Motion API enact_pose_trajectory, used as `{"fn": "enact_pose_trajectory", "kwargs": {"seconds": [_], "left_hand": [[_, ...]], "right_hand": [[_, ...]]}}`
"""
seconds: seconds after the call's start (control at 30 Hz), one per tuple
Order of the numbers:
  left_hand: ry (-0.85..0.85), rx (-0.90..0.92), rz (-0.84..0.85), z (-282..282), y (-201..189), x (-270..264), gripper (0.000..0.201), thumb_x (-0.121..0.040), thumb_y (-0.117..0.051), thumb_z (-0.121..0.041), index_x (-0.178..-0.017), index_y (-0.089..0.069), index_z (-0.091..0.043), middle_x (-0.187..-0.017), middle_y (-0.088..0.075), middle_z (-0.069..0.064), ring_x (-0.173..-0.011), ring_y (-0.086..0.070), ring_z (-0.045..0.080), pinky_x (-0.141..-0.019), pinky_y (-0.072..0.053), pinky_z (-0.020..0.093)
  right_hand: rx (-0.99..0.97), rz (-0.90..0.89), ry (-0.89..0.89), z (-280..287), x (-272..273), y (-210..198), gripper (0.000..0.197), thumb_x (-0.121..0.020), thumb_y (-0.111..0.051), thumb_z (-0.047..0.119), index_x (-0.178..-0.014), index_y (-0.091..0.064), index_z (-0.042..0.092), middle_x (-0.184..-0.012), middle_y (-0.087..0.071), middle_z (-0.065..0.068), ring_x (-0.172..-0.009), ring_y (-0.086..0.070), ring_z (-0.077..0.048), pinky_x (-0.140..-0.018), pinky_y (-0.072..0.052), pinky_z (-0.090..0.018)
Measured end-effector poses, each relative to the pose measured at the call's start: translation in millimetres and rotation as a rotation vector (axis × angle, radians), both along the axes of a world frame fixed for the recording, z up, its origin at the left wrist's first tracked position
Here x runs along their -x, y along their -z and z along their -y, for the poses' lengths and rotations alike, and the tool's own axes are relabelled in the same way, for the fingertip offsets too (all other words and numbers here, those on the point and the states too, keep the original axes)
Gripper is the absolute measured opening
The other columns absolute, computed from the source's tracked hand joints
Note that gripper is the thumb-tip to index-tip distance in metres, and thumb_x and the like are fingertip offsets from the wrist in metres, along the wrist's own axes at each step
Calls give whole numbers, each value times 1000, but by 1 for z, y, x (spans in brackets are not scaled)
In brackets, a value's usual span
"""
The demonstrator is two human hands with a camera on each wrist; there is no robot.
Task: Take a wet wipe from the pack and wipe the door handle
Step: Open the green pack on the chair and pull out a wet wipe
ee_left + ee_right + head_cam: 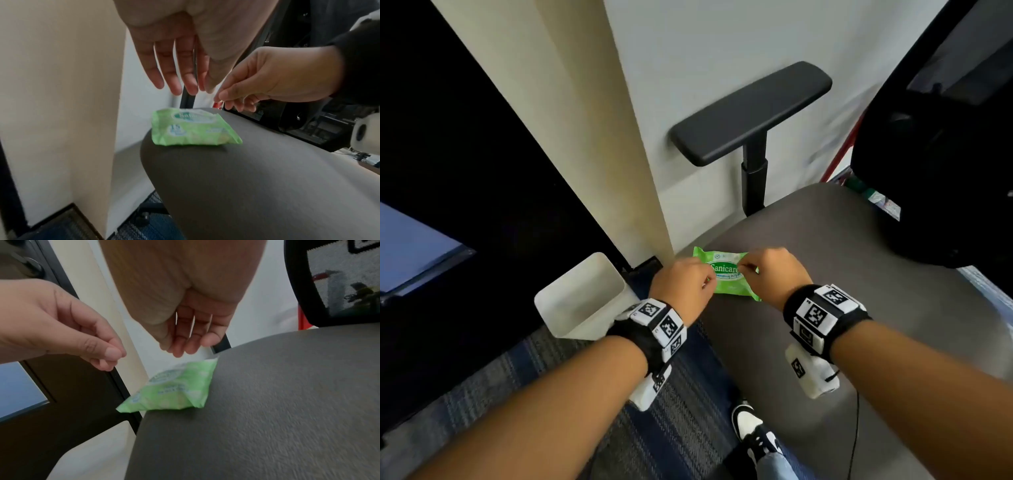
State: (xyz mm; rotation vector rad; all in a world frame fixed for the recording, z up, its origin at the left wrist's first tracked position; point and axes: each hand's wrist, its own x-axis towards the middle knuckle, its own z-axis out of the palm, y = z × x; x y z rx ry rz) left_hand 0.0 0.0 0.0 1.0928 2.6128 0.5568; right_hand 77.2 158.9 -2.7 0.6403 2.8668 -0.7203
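A green wet wipe pack (727,284) lies flat at the far left corner of a grey chair seat (859,291). My left hand (707,279) hovers over its left end, fingers hanging down and holding nothing (185,91). Over the pack's label my right hand (743,269) has thumb and forefinger tips close together with nothing between them (222,99). In the left wrist view the pack (193,129) looks closed, with both hands a little above it. A blurred metal door handle (28,266) shows on the dark door in the right wrist view.
A black armrest (750,113) stands behind the pack and the black mesh backrest (945,137) is on the right. A white bin (582,298) sits on the carpet by the dark door (465,154) on the left. My shoe (750,428) is below the seat.
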Motion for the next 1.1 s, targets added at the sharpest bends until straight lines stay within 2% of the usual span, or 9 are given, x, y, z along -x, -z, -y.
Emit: {"fn": "enact_pose_trajectory", "kwargs": {"seconds": [0.1, 0.27, 0.43, 0.57, 0.7, 0.8, 0.9, 0.97, 1.1], "left_hand": [[9, -2, 7, -12, 17, -3, 16, -87, -59, -24, -89, -73, -17, -91, -67, 4, -87, -61, 26, -70, -54, 40], [19, 24, 28, -32, 38, -1, 28, -87, -60, -27, -110, -68, -13, -113, -59, 6, -108, -54, 25, -89, -49, 39], [-11, 39, 42, -45, 49, -7, 35, -85, -61, -33, -113, -65, -13, -116, -56, 7, -112, -48, 26, -87, -47, 38], [-3, 84, 44, -48, 47, -8, 36, -80, -64, -35, -110, -64, -14, -113, -57, 7, -110, -50, 27, -85, -48, 39], [-15, 101, 28, -49, 43, -10, 36, -80, -64, -37, -110, -64, -17, -113, -59, 5, -108, -51, 27, -82, -48, 39], [-44, 101, 24, -48, 45, -12, 32, -85, -59, -35, -110, -64, -16, -114, -59, 5, -108, -52, 27, -80, -46, 37], [-82, 35, 32, -47, 47, -13, 23, -89, -54, -31, -97, -67, -14, -106, -61, 5, -99, -56, 27, -72, -47, 36], [-119, -29, 73, -45, 46, -12, 18, -89, -56, -28, -87, -65, -12, -94, -62, 5, -87, -58, 28, -66, -45, 33], [-275, -235, 273, -37, 43, -4, 15, -89, -56, -19, -83, -56, -6, -70, -59, 15, -70, -56, 36, -62, -45, 39]], "right_hand": [[-6, 25, 40, -8, 0, 14, 20, -88, -49, 19, -81, -66, 11, -87, -65, -13, -81, -59, -36, -66, -48, -35], [55, 85, 45, -12, 4, 29, 26, -89, -55, 25, -104, -67, 8, -107, -62, -14, -96, -60, -34, -80, -51, -38], [68, 75, 101, -6, 5, 33, 18, -86, -54, 22, -87, -63, 7, -93, -60, -12, -86, -60, -33, -67, -44, -31], [235, 86, 243, -3, 10, 35, 19, -83, -49, 15, -67, -53, 7, -73, -56, -12, -71, -58, -32, -60, -46, -31], [385, 42, 358, -1, 12, 34, 21, -82, -52, 14, -74, -62, -3, -76, -64, -17, -69, -61, -30, -58, -48, -32], [438, 3, 380, -3, 10, 32, 22, -82, -54, 12, -74, -67, -3, -72, -64, -15, -66, -57, -25, -56, -45, -26], [446, -21, 368, -2, 6, 30, 19, -81, -55, 10, -75, -72, 2, -73, -67, -14, -69, -61, -25, -60, -47, -26], [402, -21, 321, -2, 4, 32, 19, -81, -56, 12, -78, -73, 4, -73, -68, -13, -71, -61, -25, -63, -45, -25], [316, 16, 219, -5, 1, 40, 14, -81, -59, 14, -80, -72, 9, -75, -66, -10, -74, -59, -25, -65, -41, -23]]}}
